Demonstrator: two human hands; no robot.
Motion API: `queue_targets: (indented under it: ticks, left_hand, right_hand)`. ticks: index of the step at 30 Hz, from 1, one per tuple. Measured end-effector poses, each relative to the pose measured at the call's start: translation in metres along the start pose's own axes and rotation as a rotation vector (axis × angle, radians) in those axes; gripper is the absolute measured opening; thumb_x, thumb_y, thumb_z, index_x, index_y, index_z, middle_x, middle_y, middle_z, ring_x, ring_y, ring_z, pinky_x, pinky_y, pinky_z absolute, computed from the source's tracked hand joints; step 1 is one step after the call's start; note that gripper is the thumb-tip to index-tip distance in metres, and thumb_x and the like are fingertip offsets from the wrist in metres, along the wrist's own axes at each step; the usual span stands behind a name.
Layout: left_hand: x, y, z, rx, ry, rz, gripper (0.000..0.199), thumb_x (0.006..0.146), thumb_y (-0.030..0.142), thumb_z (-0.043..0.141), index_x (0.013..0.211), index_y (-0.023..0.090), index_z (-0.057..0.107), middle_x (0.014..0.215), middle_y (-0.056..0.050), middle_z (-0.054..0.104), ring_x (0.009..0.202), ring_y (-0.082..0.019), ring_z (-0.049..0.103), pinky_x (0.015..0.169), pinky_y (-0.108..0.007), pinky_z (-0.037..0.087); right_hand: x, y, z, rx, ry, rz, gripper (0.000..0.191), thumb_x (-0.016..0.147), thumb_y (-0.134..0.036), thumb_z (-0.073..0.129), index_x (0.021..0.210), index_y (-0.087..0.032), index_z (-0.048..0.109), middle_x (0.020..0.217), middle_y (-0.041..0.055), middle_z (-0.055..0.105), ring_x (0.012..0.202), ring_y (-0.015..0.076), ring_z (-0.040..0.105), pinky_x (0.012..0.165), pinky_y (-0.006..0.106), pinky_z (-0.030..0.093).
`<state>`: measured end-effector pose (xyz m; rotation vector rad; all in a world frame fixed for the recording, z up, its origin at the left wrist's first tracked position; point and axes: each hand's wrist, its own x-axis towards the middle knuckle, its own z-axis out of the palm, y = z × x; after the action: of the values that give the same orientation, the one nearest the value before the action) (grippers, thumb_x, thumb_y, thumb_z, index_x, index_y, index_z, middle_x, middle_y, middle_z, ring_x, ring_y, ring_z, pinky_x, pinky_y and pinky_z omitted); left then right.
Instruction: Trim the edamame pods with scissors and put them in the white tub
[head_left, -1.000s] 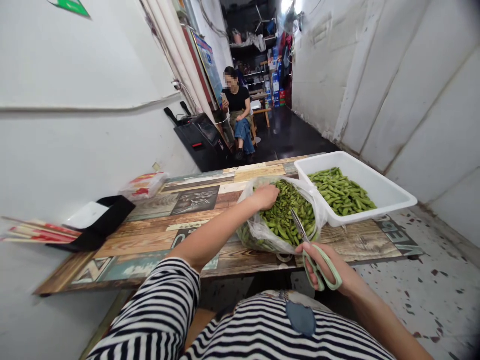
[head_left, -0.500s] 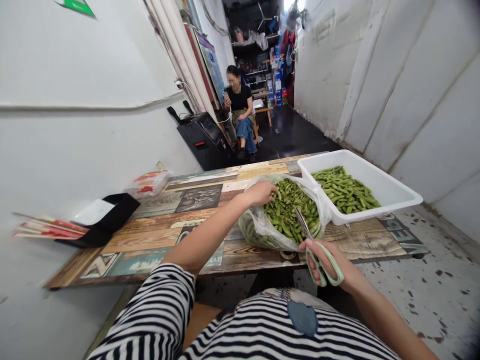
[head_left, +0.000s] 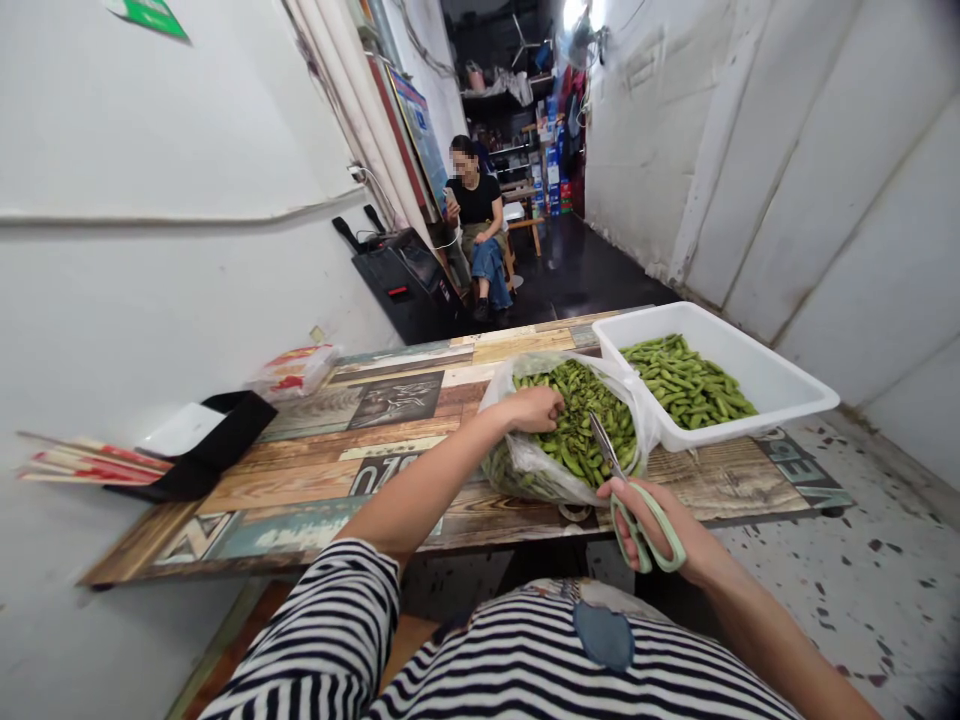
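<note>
A clear plastic bag (head_left: 517, 455), its mouth spread wide, holds many green edamame pods (head_left: 581, 400). My left hand (head_left: 536, 408) is in the left side of the bag's mouth, its fingers curled closed against the pods; what they pinch, if anything, is hidden. In my right hand (head_left: 679, 530) is a pair of scissors (head_left: 651, 525) with pale green handles. The metal blades point up and away over the pods at the bag's near right, and look closed together. Right behind the bag stands a white plastic tub (head_left: 772, 385) with more edamame pods (head_left: 686, 380) inside.
The wood-patterned table (head_left: 420, 450) carries a black holder (head_left: 214, 450) with chopsticks (head_left: 97, 462) at its left end. A red-and-white plastic packet (head_left: 296, 370) lies against the wall. Beyond the table, a seated person (head_left: 480, 220) holds a phone beside a black machine (head_left: 405, 275).
My left hand has moved slightly right and down over the pods, and its fingers have curled in. My right hand and the scissors have stayed nearly still.
</note>
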<state>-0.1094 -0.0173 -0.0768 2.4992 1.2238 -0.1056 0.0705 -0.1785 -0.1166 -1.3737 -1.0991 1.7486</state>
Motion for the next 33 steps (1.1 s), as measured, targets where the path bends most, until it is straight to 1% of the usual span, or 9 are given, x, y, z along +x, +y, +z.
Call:
queue_targets:
  ticks: [3, 6, 10, 12, 17, 21, 23, 27, 33]
  left_hand:
    - [-0.006, 0.007, -0.005, 0.127, 0.047, -0.056, 0.016, 0.067, 0.016, 0.06, 0.08, 0.015, 0.069, 0.083, -0.009, 0.069, 0.087, -0.024, 0.06, 0.082, -0.034, 0.038]
    - [-0.009, 0.01, -0.008, 0.042, 0.111, -0.1, 0.018, 0.073, 0.023, 0.057, 0.086, 0.019, 0.07, 0.087, -0.005, 0.071, 0.088, -0.02, 0.061, 0.086, -0.033, 0.036]
    - [-0.011, 0.008, -0.005, 0.05, 0.012, -0.064, 0.019, 0.073, 0.028, 0.059, 0.084, 0.019, 0.071, 0.084, -0.003, 0.071, 0.082, -0.018, 0.061, 0.082, -0.03, 0.037]
    - [-0.012, 0.006, -0.002, 0.047, 0.005, -0.055, 0.019, 0.073, 0.029, 0.06, 0.083, 0.018, 0.072, 0.084, -0.004, 0.071, 0.081, -0.018, 0.061, 0.078, -0.028, 0.038]
    - [-0.019, 0.009, -0.004, -0.226, 0.186, -0.052, 0.025, 0.079, 0.032, 0.054, 0.087, 0.017, 0.073, 0.089, -0.003, 0.072, 0.08, -0.015, 0.061, 0.072, -0.022, 0.039]
    - [-0.026, 0.016, -0.007, -0.382, 0.144, 0.07, 0.034, 0.082, 0.034, 0.048, 0.07, 0.012, 0.07, 0.074, -0.002, 0.07, 0.065, -0.012, 0.055, 0.063, -0.02, 0.037]
    - [-0.027, 0.018, -0.007, -0.441, 0.129, 0.096, 0.036, 0.083, 0.035, 0.046, 0.066, 0.011, 0.067, 0.074, -0.002, 0.069, 0.063, -0.01, 0.053, 0.061, -0.02, 0.036]
    - [-0.028, 0.019, -0.004, -0.547, 0.103, 0.116, 0.038, 0.084, 0.037, 0.046, 0.063, 0.011, 0.063, 0.08, -0.003, 0.07, 0.064, -0.01, 0.054, 0.062, -0.019, 0.037]
    - [-0.028, 0.021, -0.001, -0.603, 0.083, 0.11, 0.037, 0.083, 0.038, 0.048, 0.065, 0.01, 0.066, 0.077, -0.003, 0.069, 0.068, -0.011, 0.055, 0.064, -0.019, 0.038]
  right_hand:
    - [0.001, -0.001, 0.0, -0.003, 0.004, -0.003, 0.044, 0.079, -0.058, 0.05, 0.096, -0.018, 0.049, 0.049, -0.0081, 0.047, 0.034, 0.0087, 0.044, 0.032, 0.021, 0.039]
    - [0.001, -0.003, 0.001, -0.01, 0.013, -0.01, 0.043, 0.08, -0.058, 0.05, 0.095, -0.018, 0.049, 0.048, -0.008, 0.047, 0.034, 0.0092, 0.045, 0.033, 0.022, 0.04]
    - [0.001, -0.006, 0.005, 0.05, 0.012, 0.011, 0.042, 0.08, -0.058, 0.05, 0.095, -0.018, 0.049, 0.048, -0.0083, 0.046, 0.034, 0.0087, 0.044, 0.033, 0.021, 0.039]
    - [0.001, -0.008, 0.005, 0.099, 0.012, 0.027, 0.042, 0.08, -0.057, 0.05, 0.096, -0.019, 0.049, 0.047, -0.0088, 0.045, 0.035, 0.0083, 0.043, 0.034, 0.021, 0.039]
    - [0.0, -0.009, 0.003, 0.101, -0.051, -0.037, 0.044, 0.081, -0.06, 0.048, 0.096, -0.019, 0.048, 0.054, -0.0056, 0.053, 0.045, 0.0119, 0.053, 0.045, 0.026, 0.049]
    - [0.001, -0.009, 0.002, 0.039, -0.062, -0.068, 0.047, 0.081, -0.062, 0.047, 0.095, -0.018, 0.049, 0.055, -0.0053, 0.052, 0.043, 0.0109, 0.052, 0.041, 0.023, 0.046]
    - [0.003, -0.01, 0.002, 0.014, -0.044, -0.075, 0.047, 0.079, -0.063, 0.049, 0.093, -0.018, 0.049, 0.054, -0.0057, 0.05, 0.041, 0.0102, 0.049, 0.039, 0.022, 0.044]
    - [0.007, -0.009, 0.004, -0.03, -0.044, -0.112, 0.045, 0.079, -0.063, 0.05, 0.087, -0.019, 0.049, 0.054, -0.0061, 0.047, 0.04, 0.0094, 0.047, 0.036, 0.022, 0.042]
    - [0.009, -0.013, 0.008, -0.055, -0.008, -0.111, 0.045, 0.08, -0.063, 0.047, 0.087, -0.019, 0.049, 0.049, -0.0072, 0.047, 0.035, 0.0089, 0.045, 0.033, 0.02, 0.04]
